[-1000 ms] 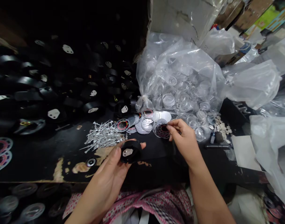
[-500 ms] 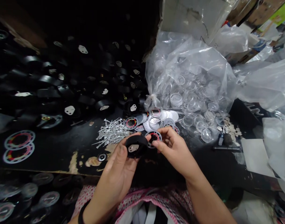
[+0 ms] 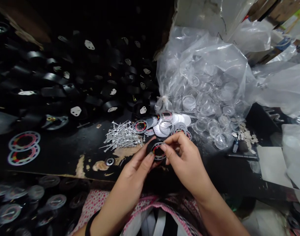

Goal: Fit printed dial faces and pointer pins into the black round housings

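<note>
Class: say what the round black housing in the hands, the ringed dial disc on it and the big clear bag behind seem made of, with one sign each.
The round black housing: probably moulded plastic, matt; little of it shows. The ringed dial disc: thin printed card or plastic sheet, red and white rings; unclear which. The big clear bag: thin plastic film, see-through, creased, glossy.

Dim shot, light from upper right.
Bags (image 3: 206, 62) glare and wash out; black parts (image 3: 66, 82) at left sink into shadow, detail lost. Centre sharpest: dial (image 3: 158, 150) colours readable. Wide-angle bending at the edges, corners soft, bottom left murky.
</note>
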Demonstrator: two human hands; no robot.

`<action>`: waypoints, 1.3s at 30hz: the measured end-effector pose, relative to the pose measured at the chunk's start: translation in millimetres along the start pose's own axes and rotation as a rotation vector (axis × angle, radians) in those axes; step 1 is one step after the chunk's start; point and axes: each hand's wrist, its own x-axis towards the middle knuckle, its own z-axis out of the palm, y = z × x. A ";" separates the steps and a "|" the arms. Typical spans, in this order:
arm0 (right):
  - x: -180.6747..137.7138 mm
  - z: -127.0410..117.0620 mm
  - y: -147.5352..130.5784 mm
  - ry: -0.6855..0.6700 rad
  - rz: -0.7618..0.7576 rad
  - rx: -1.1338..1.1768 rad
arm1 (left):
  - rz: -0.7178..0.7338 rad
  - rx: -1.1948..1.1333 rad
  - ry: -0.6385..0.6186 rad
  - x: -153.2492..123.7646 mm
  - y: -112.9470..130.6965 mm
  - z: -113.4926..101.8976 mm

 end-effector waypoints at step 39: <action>19.7 34.7 -3.6 -0.166 -0.342 -0.843 | 0.154 -0.290 0.138 -0.4 28.3 -19.6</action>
